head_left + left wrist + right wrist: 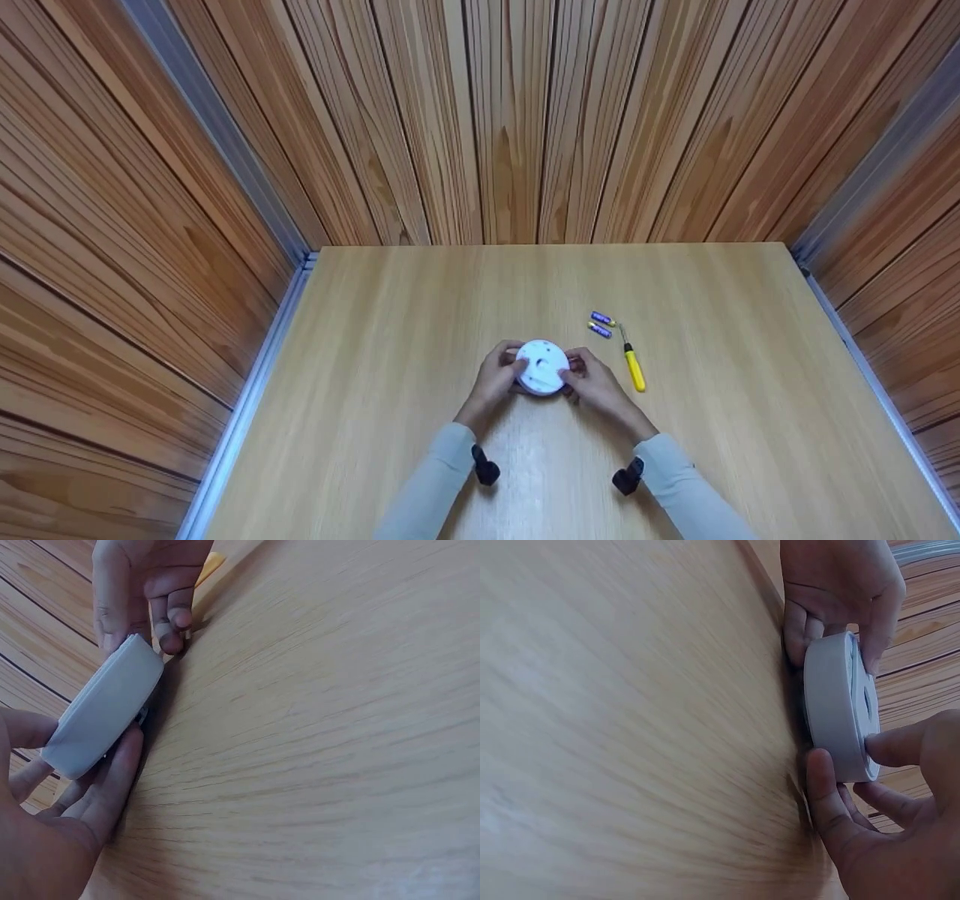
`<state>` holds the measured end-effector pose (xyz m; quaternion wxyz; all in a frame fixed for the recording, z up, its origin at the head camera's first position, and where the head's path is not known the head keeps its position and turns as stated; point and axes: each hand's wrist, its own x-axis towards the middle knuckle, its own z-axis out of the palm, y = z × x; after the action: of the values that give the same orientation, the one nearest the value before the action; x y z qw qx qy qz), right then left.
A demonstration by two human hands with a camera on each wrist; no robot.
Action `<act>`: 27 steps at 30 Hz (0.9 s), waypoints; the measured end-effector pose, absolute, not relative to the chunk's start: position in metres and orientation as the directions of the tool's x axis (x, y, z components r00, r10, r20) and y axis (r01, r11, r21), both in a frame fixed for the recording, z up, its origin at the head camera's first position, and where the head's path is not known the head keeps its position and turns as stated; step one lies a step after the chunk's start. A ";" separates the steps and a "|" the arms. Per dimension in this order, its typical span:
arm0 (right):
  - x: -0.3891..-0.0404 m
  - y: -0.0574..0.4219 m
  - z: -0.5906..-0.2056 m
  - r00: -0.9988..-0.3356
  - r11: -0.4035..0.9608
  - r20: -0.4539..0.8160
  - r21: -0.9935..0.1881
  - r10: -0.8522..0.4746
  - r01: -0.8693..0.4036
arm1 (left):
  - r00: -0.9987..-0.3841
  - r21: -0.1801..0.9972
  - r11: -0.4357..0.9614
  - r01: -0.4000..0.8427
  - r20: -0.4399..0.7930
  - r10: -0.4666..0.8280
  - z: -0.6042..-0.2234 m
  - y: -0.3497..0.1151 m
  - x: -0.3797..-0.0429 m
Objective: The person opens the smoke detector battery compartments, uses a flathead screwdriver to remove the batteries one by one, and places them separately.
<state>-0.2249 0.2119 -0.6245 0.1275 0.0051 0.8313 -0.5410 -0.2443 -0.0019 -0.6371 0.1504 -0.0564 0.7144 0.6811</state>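
Observation:
A round white plastic device (pixel 543 366), a thick disc with a small dark recess in its upper face, is held between both hands just over the table. My left hand (pixel 496 376) grips its left edge, thumb on the upper face and fingers reaching beneath. On the opposite edge, my right hand (pixel 595 381) pinches it with thumb on top and fingers at the side and underneath. The left wrist view shows the device's smooth side wall (pixel 109 709) tilted over the tabletop. In the right wrist view, the right thumb presses the device's face (pixel 866 709). Its underside is mostly hidden.
Two purple-and-gold batteries (pixel 601 318) lie beyond the right hand. Beside them is a screwdriver (pixel 634 367) with a yellow handle, its tip near the batteries. Wood-panelled walls (pixel 510 120) and metal rails (pixel 247 397) border the wooden table (pixel 360 322).

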 end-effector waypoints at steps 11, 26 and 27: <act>-0.227 0.208 -0.624 -0.953 0.273 -0.275 -0.933 -0.126 0.233 | -0.960 0.970 0.022 -0.241 -0.242 0.143 -0.639 -0.002 -0.245; -0.228 0.204 -0.624 -0.963 0.204 -0.261 -0.949 -0.067 0.243 | -0.966 0.971 -0.062 -0.229 -0.219 0.136 -0.639 0.004 -0.244; -0.229 0.204 -0.624 -0.963 0.202 -0.260 -0.949 -0.072 0.242 | -0.967 0.972 -0.063 -0.225 -0.215 0.136 -0.640 0.004 -0.244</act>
<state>-0.2286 0.2036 -0.6241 0.1247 0.0553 0.7650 -0.6294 -0.2436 0.0043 -0.6396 0.1240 -0.0332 0.6730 0.7285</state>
